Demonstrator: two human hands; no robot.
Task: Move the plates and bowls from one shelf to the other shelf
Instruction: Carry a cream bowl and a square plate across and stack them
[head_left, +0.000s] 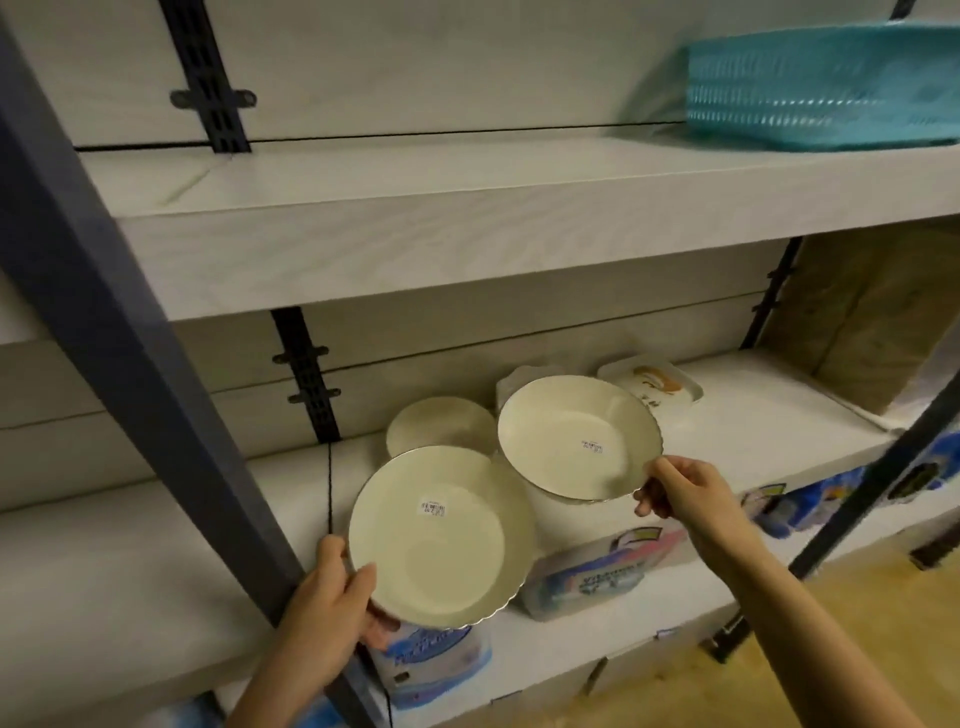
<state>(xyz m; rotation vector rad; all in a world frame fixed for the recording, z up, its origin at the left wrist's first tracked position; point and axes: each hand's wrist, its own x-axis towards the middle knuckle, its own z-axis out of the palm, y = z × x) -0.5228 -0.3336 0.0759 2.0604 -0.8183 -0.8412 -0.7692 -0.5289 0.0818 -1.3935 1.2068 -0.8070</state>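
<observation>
Left hand (327, 618) clasps the near plate (441, 540), lower centre; right hand (685, 493) pinches the far plate (571, 436) by its rim, seemingly lightly. Firm that pinch, carry both level

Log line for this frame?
left hand grips left plate | right hand pinches right plate | bowl on shelf

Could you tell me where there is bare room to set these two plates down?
The upper shelf is bare left of the teal basket. The lower shelf is crowded around its dishes, free between them and the cardboard box.
</observation>
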